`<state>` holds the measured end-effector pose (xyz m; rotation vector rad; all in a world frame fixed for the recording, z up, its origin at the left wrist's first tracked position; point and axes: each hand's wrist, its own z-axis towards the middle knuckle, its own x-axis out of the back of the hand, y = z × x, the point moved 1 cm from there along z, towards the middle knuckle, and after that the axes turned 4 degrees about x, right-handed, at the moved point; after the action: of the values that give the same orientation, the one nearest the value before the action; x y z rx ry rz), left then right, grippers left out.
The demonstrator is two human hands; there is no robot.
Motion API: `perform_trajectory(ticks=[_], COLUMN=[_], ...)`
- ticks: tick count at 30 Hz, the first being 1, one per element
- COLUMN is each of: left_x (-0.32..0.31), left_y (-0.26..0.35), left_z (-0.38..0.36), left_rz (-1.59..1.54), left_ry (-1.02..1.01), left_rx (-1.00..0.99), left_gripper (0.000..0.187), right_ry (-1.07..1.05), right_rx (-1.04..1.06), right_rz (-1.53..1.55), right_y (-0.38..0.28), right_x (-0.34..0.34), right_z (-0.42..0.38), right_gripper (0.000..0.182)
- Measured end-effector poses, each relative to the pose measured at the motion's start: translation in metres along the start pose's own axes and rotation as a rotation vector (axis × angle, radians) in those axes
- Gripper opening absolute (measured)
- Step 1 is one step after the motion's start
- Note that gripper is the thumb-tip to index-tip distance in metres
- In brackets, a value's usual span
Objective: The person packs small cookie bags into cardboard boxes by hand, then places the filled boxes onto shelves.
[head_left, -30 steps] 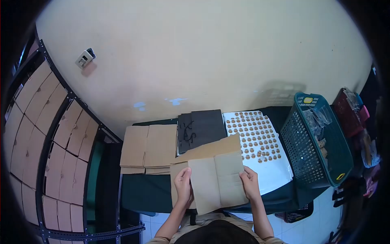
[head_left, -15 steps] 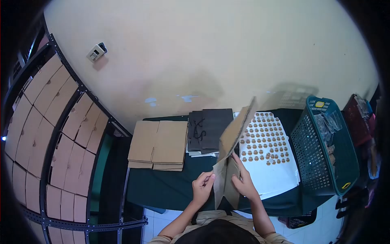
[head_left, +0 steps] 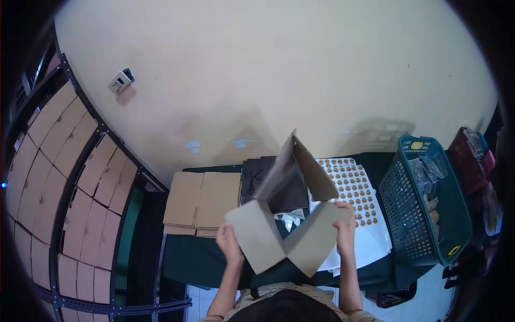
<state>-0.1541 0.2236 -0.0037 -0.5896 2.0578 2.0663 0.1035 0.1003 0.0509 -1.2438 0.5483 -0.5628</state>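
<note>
A cardboard box [head_left: 313, 236] hangs between my two hands over the front of the table, partly unfolded with its flaps spread. My left hand [head_left: 229, 242] grips the edge of its left flap, fingers curled. On the other side my right hand [head_left: 345, 224] holds the right flap, thumb on the inner face and fingers behind. Through the gap in the box, dark packages [head_left: 257, 170] and some white material show behind it. The sheet of round brown stickers [head_left: 360, 185] lies just beyond my right hand, partly covered by the box.
Flat folded cardboard boxes [head_left: 221, 196] are stacked on the green-covered table [head_left: 188, 260] at left. A green basket [head_left: 410, 214] holding plastic packets stands at right. Shelves of closed cartons [head_left: 48, 182] rise on the left. The wall [head_left: 268, 70] runs behind the table.
The box was nearly flat and edge-on; now it is opened out, its flaps spread apart. My left hand moved left and my right hand moved right, each still on the cardboard.
</note>
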Motion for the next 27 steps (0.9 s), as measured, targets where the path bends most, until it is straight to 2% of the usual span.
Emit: perform_trajectory(ticks=[2, 5, 8, 10, 12, 14, 16, 18, 20, 21, 22, 23, 24, 26, 27], left_x=[0.014, 0.018, 0.019, 0.018, 0.012, 0.018, 0.018, 0.022, 0.041, 0.043, 0.044, 0.045, 0.044, 0.029, 0.021], left_y=[0.011, 0.013, 0.023, 0.03, 0.031, 0.03, 0.029, 0.028, 0.02, 0.022, 0.022, 0.022, 0.023, 0.027, 0.031], left_z=[0.012, 0.026, 0.029, 0.036, 0.041, 0.051, 0.062, 0.073, 0.088, 0.09, 0.091, 0.091, 0.084, 0.058, 0.042], left_rz=[-0.028, -0.043, 0.02, 0.103, 0.091, 0.171, 0.194, 0.305, 0.337, 0.379, 0.421, 0.423, 0.424, 0.331, 0.39], left_ry=[0.057, 0.064, 0.035, 0.021, 0.077, 0.03, 0.023, -0.041, -0.085, -0.122, -0.159, -0.193, -0.195, -0.492, -0.567], left_rx=[0.072, 0.026, 0.067, 0.047, 0.018, -0.025, -0.035, -0.029, 0.011, 0.023, 0.034, 0.123, 0.127, 0.033, 0.088], left_gripper=[0.017, 0.015, 0.014, 0.016, 0.015, 0.015, 0.015, 0.016, 0.017, 0.018, 0.018, 0.028, 0.028, 0.06, 0.073], right_ry=[0.173, 0.21, 0.092, 0.089, 0.099, 0.102, -0.12, -0.156, -0.347, -0.376, -0.372, -0.326, -0.28, -0.206, -0.15], right_rx=[-0.005, -0.05, -0.186, -0.168, -0.084, -0.129, -0.18, -0.156, -0.078, -0.105, -0.108, -0.091, -0.074, -0.006, -0.003], right_rz=[0.1, 0.073, -0.014, -0.035, -0.156, -0.109, -0.211, -0.147, -0.177, -0.163, -0.165, -0.199, -0.232, -0.277, -0.442], right_y=[-0.01, 0.003, 0.019, 0.029, 0.032, 0.029, 0.014, 0.014, 0.008, 0.013, 0.018, 0.021, 0.022, 0.021, 0.024], right_x=[0.008, 0.016, 0.02, 0.023, 0.024, 0.027, 0.023, 0.016, 0.009, 0.009, 0.007, 0.005, 0.002, -0.005, -0.008], right_z=[0.005, 0.005, -0.005, -0.013, -0.019, -0.023, -0.028, -0.037, -0.047, -0.05, -0.052, -0.054, -0.057, -0.058, -0.058], right_gripper=[0.042, 0.036, 0.034, 0.031, 0.02, 0.013, 0.015, 0.019, 0.027, 0.038, 0.038, 0.04, 0.043, 0.05, 0.052])
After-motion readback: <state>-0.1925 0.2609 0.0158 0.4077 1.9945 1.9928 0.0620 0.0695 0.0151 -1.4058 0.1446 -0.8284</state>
